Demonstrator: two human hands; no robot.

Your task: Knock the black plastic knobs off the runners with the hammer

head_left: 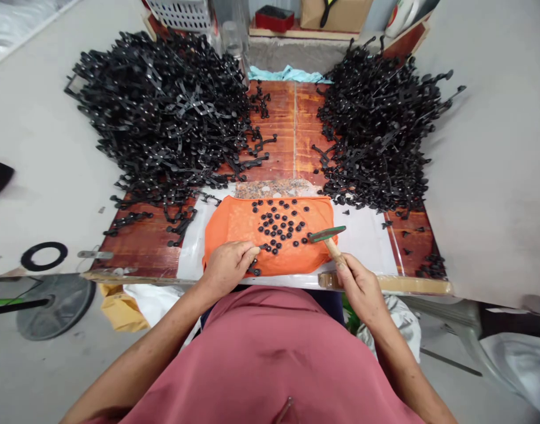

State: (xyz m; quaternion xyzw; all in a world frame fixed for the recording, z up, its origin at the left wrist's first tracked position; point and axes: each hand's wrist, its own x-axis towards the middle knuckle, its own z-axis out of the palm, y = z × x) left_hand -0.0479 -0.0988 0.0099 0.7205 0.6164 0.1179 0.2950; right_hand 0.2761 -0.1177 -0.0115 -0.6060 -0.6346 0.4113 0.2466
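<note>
On the reddish wooden table (281, 159) we see black caps (275, 227) upon orange cloth (223, 227). The left hand (229, 265) pinches a black part (264, 247); the right hand (358, 285) has fingers wrapped around a hammer (327, 234).

Left hand (229, 265) pinches; left forearm (150, 347) enters from 7 o'clock. Right hand (361, 287) is curled tight; right forearm (400, 356) enters from 5 o'clock.

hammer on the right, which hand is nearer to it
Right: the right hand grips the hammer by its handle. The left hand is apart from it, at the left side of the orange cloth.
</note>
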